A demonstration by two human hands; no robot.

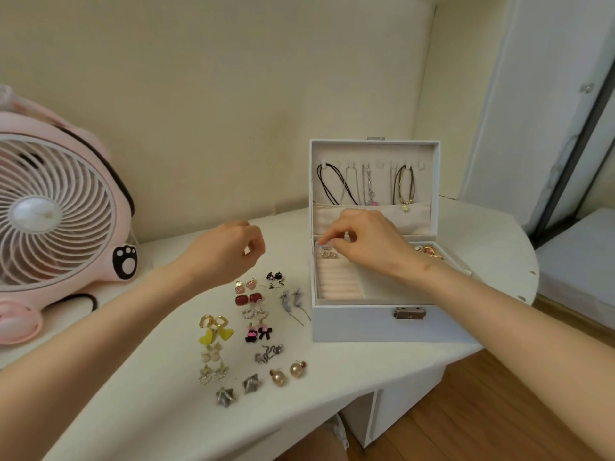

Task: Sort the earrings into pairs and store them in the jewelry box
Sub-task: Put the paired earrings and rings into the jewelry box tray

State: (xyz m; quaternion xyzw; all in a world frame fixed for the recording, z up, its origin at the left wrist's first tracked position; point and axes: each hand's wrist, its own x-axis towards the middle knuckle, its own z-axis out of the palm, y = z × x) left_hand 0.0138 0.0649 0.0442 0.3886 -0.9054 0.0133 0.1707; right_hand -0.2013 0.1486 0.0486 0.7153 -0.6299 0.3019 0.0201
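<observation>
1. Starting with the jewelry box [366,324]: parked on the white table [159,410] right of centre, long side running left to right, front with the metal latch [409,313] turned towards the wearer, opened with the lid [374,149] upright at the back.
2. Up in that lid: necklaces [366,184] hanging straight down from the hooks into a fabric pocket [402,216].
3. Now the right hand [362,241]: reaching across the tray from the right, hovering at the back left corner, fingers curled with thumb and forefinger tips drawn together; impossible to tell whether pinching anything.
4. Just under those fingertips: a small pair of earrings [327,253] seated at the far end of the ribbed ring rolls [337,282], with grooves running left to right.
5. Over to the left hand [226,251]: held above the table left of the box, relaxed, fingers loosely curled, gripping nothing visible.
6. Below it, on the table: the remaining earrings [249,327], laid two by two in rough columns running away from the wearer.
7. Picking some out: yellow hearts [216,332] dangling on the near side of their hoops, red studs [249,299] side by side, grey long-stemmed pair [293,302] with stems trailing towards the wearer and slightly right, gold balls [288,374], silver stars [238,389].
8. Far left: pink fan [56,211], facing the camera.
</observation>
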